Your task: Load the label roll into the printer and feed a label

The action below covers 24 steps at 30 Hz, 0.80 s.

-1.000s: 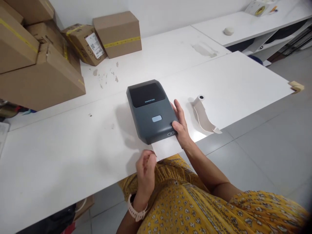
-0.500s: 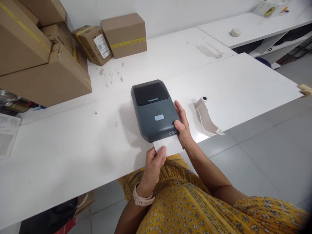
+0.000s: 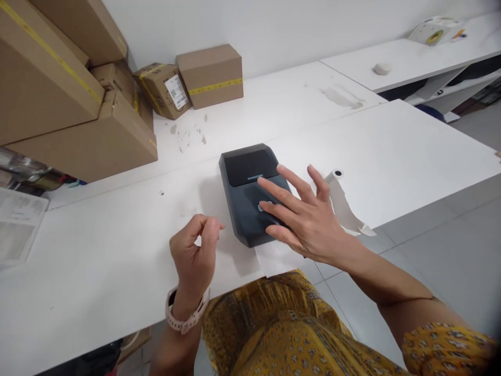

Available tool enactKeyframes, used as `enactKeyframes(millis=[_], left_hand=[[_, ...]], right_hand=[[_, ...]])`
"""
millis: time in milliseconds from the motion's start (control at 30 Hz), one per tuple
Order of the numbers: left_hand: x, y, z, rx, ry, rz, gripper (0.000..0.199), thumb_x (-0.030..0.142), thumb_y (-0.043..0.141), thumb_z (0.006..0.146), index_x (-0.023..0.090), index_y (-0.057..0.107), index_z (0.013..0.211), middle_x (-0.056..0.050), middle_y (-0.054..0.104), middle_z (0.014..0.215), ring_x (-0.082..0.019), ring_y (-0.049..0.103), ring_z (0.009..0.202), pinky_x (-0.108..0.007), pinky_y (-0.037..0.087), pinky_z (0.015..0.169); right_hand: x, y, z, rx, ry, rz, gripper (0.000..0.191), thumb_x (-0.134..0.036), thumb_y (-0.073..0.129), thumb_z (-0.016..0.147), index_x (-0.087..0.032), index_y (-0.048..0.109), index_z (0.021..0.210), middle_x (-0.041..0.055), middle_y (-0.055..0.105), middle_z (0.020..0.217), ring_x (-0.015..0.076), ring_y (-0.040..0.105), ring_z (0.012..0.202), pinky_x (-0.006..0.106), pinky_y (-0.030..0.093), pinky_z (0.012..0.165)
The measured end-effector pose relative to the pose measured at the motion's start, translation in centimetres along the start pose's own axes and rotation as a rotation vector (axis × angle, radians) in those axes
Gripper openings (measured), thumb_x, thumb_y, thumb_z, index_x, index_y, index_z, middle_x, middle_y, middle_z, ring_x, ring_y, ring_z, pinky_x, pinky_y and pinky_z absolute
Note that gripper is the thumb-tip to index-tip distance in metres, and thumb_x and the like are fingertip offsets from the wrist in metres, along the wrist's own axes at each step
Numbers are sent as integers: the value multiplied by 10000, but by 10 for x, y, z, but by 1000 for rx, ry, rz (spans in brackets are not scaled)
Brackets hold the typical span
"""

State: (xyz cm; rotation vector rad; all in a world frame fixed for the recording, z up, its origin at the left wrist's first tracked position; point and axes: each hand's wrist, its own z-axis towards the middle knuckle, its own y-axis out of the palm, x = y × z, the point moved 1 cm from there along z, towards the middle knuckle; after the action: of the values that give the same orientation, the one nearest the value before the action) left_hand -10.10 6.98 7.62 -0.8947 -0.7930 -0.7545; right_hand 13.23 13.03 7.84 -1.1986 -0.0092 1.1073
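Observation:
A dark grey label printer (image 3: 246, 216) with a black lid lies on the white table, and a blank white label strip (image 3: 276, 259) sticks out of its near end. My right hand (image 3: 309, 219) is over the printer's right side with its fingers spread. One fingertip is at the pale oval button (image 3: 264, 206), partly covering it; whether it presses cannot be seen. Left of the printer and apart from it, my left hand (image 3: 194, 253) is curled closed with thumb against fingers, nothing visible in it. A pinkish watch strap circles that wrist.
Right of the printer lies a small paper roll (image 3: 337, 174) with a curled torn strip (image 3: 346, 206). Cardboard boxes (image 3: 129, 130) are stacked at the back left, with a smaller box (image 3: 213, 78) by the wall. A clear tray (image 3: 21, 224) sits at the left edge.
My left hand has let go of the label strip and moved left. My right hand has released the printer's side and moved over its top. More label strip now shows.

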Motion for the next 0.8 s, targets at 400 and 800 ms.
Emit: enactKeyframes(millis=[400, 800], left_hand=[[-47, 26, 0, 5, 83, 78, 128, 239, 571, 1000, 211, 690, 1039, -47, 724, 954, -166, 689, 831, -264, 551, 691], [-58, 29, -10, -297, -94, -131, 744, 466, 694, 949, 323, 392, 1614, -148, 467, 1641, -364, 491, 1493, -567, 478, 1181]], right_hand=[[6, 17, -3, 154, -259, -387, 479, -704, 670, 911, -393, 647, 1274, -67, 638, 1516, 303, 490, 1523, 470, 35, 1385], [20, 24, -8, 114, -221, -249, 491, -694, 520, 995, -297, 676, 1238, 50, 640, 1521, 269, 210, 1658, 527, 123, 1357]])
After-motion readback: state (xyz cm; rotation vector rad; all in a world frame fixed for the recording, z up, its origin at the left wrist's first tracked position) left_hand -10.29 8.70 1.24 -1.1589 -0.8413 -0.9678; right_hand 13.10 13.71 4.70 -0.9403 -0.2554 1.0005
